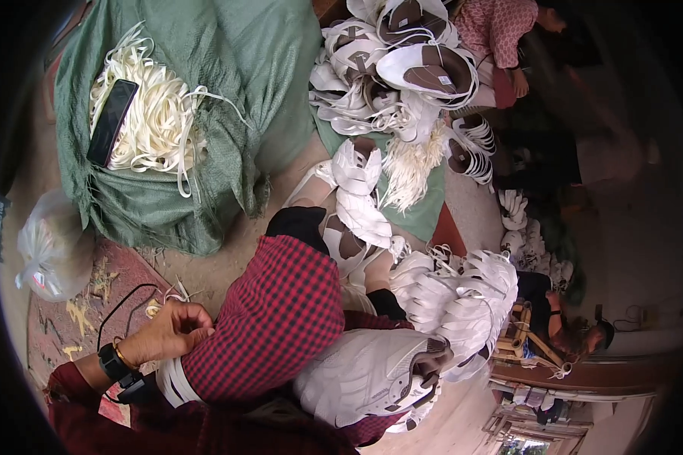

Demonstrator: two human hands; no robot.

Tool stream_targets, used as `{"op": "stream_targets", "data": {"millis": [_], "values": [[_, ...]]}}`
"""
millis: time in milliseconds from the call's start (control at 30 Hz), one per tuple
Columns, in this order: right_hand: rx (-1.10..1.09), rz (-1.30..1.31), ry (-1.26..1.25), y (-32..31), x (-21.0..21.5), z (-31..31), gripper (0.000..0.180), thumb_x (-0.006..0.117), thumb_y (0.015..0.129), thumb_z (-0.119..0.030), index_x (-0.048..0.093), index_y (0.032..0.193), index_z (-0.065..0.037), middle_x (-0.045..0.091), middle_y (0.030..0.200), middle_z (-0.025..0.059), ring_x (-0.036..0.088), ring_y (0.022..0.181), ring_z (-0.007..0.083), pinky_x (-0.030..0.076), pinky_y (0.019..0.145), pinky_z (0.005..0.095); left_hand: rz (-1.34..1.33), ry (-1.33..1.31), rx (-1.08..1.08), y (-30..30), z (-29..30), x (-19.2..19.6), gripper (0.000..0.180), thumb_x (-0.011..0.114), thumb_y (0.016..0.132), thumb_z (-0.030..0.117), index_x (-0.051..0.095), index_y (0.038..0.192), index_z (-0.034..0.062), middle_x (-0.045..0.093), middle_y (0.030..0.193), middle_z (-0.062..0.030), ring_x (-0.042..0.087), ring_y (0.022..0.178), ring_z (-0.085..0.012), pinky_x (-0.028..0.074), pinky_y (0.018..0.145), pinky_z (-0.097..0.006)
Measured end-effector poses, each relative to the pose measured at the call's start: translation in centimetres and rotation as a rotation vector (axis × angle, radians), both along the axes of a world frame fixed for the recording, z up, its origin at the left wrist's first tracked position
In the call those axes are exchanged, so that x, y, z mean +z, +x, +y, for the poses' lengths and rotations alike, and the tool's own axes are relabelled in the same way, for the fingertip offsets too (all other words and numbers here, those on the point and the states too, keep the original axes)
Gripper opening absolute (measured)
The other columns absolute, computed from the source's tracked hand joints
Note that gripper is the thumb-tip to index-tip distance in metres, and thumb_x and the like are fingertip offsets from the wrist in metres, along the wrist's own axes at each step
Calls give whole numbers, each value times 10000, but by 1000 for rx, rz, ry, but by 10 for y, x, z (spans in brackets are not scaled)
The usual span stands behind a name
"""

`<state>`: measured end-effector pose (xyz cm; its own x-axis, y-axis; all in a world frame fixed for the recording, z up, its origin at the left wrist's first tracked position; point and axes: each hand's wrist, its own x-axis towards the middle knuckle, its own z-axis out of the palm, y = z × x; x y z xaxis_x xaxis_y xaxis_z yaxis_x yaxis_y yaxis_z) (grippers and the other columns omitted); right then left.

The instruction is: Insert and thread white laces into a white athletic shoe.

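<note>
My left hand [168, 331] is closed, its fingers curled and thumb pressed in, beside the red-and-black checked cloth [269, 315] over my knee. Whatever it pinches, if anything, is too small to make out. A dark watch and a yellow bangle circle that wrist. Just below it, a bundle of white laces [176, 383] lies against the cloth. Across my lap sits a white and grey sneaker upper [368, 371] with a brown inside, apart from the left hand. My right hand does not show.
Cream laces [163, 106] fill a green sack [228, 144], a phone [114, 121] on top. White shoe uppers [463, 303] are stacked beside my lap; more [357, 174] lie near my feet, with a heap [425, 72] beyond. A tied plastic bag [57, 243] stands left. Other people sit nearby.
</note>
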<state>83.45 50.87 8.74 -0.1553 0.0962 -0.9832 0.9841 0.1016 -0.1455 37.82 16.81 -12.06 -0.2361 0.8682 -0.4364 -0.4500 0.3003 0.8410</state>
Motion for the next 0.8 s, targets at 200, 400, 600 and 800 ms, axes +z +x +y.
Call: {"op": "stream_targets", "data": {"millis": [200,400,600,800], "values": [[-153,11,71,43,0,-61,174,609,966,-86,690,1109,-26,756,989,68,711,800,120,516,617,264,-109,-9,49,2,7,-10,38,678,950,23,658,952,-9,676,877,5,598,838,-70,496,775,-246],[-558,0,254,111,25,-233,178,610,964,-85,692,1111,-26,756,990,67,712,802,120,518,621,267,50,1,3,1,8,-3,274,696,929,264,667,1034,13,698,1008,-14,618,890,-89,483,808,-276],[-836,-71,354,123,46,-373,181,612,962,-84,693,1113,-26,757,990,67,712,803,120,521,625,269,133,-128,-55,-10,-34,-39,271,569,1002,188,659,1186,11,683,1056,-121,621,963,-261,495,864,-373],[-910,-92,294,132,44,-442,184,613,960,-83,694,1115,-25,758,991,67,713,805,119,523,629,272,467,-154,-125,-59,-109,-153,505,606,970,199,463,1417,12,565,1393,-141,519,1259,-221,363,1076,-373]]}}
